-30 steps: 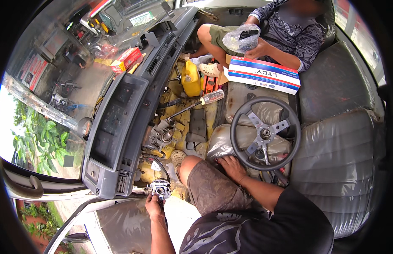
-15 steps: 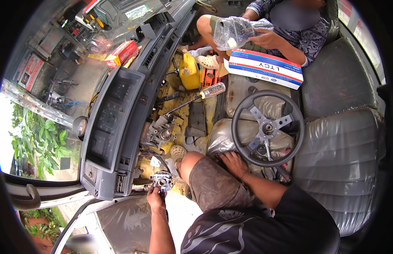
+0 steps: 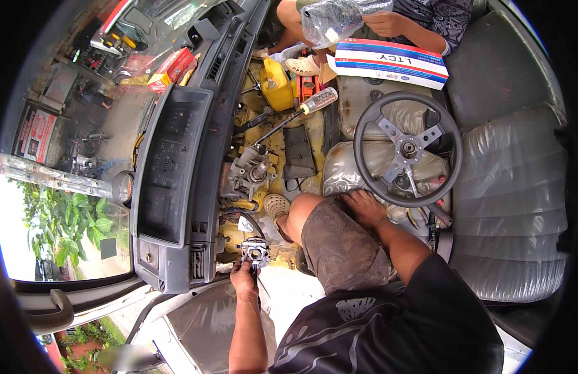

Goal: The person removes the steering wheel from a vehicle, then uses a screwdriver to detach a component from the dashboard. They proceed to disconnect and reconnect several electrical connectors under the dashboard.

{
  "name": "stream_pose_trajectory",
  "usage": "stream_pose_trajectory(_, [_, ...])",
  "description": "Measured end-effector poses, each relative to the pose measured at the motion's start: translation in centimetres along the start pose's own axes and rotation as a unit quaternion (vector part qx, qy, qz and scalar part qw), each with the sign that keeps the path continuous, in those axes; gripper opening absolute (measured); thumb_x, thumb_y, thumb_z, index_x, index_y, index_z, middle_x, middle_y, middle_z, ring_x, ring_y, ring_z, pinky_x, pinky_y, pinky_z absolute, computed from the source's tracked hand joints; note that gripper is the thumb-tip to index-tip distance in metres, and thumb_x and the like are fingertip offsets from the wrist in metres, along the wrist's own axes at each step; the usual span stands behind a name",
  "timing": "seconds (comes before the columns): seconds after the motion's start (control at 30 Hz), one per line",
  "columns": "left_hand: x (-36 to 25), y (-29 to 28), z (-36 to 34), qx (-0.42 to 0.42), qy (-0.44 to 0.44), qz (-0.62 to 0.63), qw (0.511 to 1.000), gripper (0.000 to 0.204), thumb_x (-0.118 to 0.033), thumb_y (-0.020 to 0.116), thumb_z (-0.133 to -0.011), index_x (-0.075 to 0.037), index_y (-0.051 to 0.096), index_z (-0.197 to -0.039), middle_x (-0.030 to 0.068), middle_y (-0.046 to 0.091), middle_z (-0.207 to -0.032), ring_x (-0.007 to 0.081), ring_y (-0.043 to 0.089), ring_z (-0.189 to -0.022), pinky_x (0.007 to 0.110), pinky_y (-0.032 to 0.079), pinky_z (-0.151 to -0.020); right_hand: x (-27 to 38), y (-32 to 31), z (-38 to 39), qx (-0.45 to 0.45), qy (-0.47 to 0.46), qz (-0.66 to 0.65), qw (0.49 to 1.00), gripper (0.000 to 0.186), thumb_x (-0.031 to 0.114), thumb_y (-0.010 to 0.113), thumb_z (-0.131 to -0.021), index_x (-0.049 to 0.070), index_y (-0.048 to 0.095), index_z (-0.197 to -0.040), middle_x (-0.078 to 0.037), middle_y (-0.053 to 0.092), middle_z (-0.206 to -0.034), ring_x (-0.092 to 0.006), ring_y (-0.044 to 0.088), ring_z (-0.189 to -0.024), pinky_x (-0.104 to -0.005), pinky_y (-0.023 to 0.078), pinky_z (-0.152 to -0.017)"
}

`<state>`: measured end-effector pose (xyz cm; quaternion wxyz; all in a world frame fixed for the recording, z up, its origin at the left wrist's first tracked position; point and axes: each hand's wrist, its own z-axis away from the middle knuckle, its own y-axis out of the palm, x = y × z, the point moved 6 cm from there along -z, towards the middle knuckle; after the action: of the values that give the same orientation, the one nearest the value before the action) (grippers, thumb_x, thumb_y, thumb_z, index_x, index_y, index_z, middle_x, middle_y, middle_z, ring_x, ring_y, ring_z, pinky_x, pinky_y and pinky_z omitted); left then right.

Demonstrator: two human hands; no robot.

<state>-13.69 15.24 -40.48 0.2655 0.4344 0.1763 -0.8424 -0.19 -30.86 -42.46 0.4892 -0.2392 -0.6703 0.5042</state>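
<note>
My left hand [image 3: 244, 277] grips a silvery metal housing [image 3: 256, 250] with a round opening, held low beside the dashboard's end. My right hand [image 3: 362, 207] rests on the edge of the plastic-covered seat cushion [image 3: 342, 171], fingers spread, beside my bent knee. Just beyond it a black steering wheel [image 3: 360, 134] with silver spokes lies on the seat, its shaft attached. In the footwell a greasy metal column assembly [image 3: 251, 168] sits near a large clear-handled screwdriver [image 3: 317, 100] and a black flat mat [image 3: 298, 153].
A co-worker [image 3: 395, 28] at the top holds a crumpled plastic bag [image 3: 332, 19] above a white, red and blue box [image 3: 385, 62]. A yellow jug [image 3: 277, 87] stands in the footwell. A red box [image 3: 170, 70] lies on the dashboard [image 3: 167, 165], left of me.
My view has shifted, so most things sit higher in the picture. The co-worker has turned and spread the plastic bag. My hands keep their places on the housing and the seat.
</note>
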Motion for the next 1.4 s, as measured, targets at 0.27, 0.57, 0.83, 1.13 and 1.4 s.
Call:
stream_pose_trajectory(0.27, [-3.2, -1.7, 1.4, 0.025, 0.02, -0.043, 0.999, 0.029, -0.01, 0.074, -0.098, -0.003, 0.07, -0.126, 0.0035, 0.075, -0.104, 0.0147, 0.07, -0.08, 0.032, 0.059, -0.063, 1.5, -1.3, 0.5, -0.04, 0.024, 0.029, 0.998, 0.053, 0.024, 0.065, -0.095, 0.01, 0.056, -0.145, -0.012, 0.056, -0.138, -0.0304, 0.053, -0.132, -0.0447, 0.044, -0.116])
stream_pose_trajectory(0.57, [-4.8, -2.7, 2.5, 0.047, 0.028, -0.061, 0.997, 0.034, -0.011, 0.072, -0.099, -0.004, 0.069, -0.132, 0.0042, 0.075, -0.107, 0.0147, 0.071, -0.083, 0.031, 0.059, -0.064, 1.9, -1.8, 0.8, -0.098, 0.027, 0.036, 0.994, 0.055, 0.018, 0.067, -0.091, 0.009, 0.056, -0.144, -0.014, 0.057, -0.133, -0.0334, 0.054, -0.128, -0.0456, 0.046, -0.113])
stream_pose_trajectory(0.83, [-5.4, -0.4, 2.5, 0.069, 0.042, -0.067, 0.995, 0.042, -0.014, 0.076, -0.097, -0.001, 0.067, -0.136, 0.0043, 0.076, -0.107, 0.0129, 0.071, -0.084, 0.029, 0.058, -0.067, 2.2, -1.6, 0.9, -0.101, 0.04, 0.053, 0.993, 0.052, 0.019, 0.066, -0.092, 0.008, 0.058, -0.142, -0.013, 0.057, -0.132, -0.0328, 0.053, -0.129, -0.0455, 0.045, -0.115])
stream_pose_trajectory(1.13, [-3.7, 1.1, 4.7, 0.046, 0.044, -0.065, 0.996, 0.058, -0.01, 0.079, -0.096, 0.007, 0.057, -0.147, 0.0107, 0.073, -0.119, 0.017, 0.072, -0.095, 0.03, 0.062, -0.07, 2.2, -1.7, 0.6, -0.086, 0.041, 0.037, 0.995, 0.054, 0.017, 0.067, -0.09, 0.007, 0.057, -0.142, -0.014, 0.056, -0.134, -0.0343, 0.052, -0.13, -0.0457, 0.044, -0.116])
stream_pose_trajectory(1.4, [-1.8, 0.0, 4.6, 0.047, 0.066, -0.055, 0.995, 0.06, -0.008, 0.078, -0.097, 0.008, 0.053, -0.149, 0.0111, 0.073, -0.119, 0.0173, 0.072, -0.094, 0.031, 0.061, -0.071, 2.1, -1.1, 0.5, -0.096, 0.03, 0.042, 0.994, 0.054, 0.014, 0.066, -0.09, 0.005, 0.057, -0.142, -0.016, 0.057, -0.134, -0.0368, 0.053, -0.129, -0.0472, 0.044, -0.115])
